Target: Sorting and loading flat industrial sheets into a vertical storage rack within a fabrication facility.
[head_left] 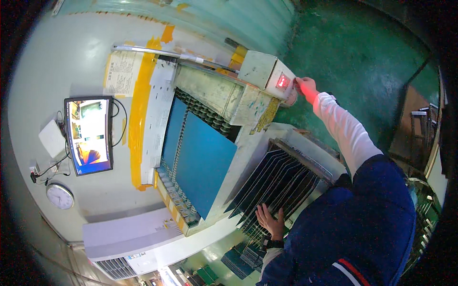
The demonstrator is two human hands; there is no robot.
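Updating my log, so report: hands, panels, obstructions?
Left hand open by dark racked panels, contact unclear. Right hand at red-lit box. Nothing seen blocking either hand.

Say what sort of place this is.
Probably a factory workshop, perhaps a panel-processing line: blue panels lie on rollers, dark panels sit in a rack, and a box carries a red display.

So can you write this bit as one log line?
Left hand: open, by racked dark panels | Right hand: at edge of pale box with red display | Blue panels: on rollers
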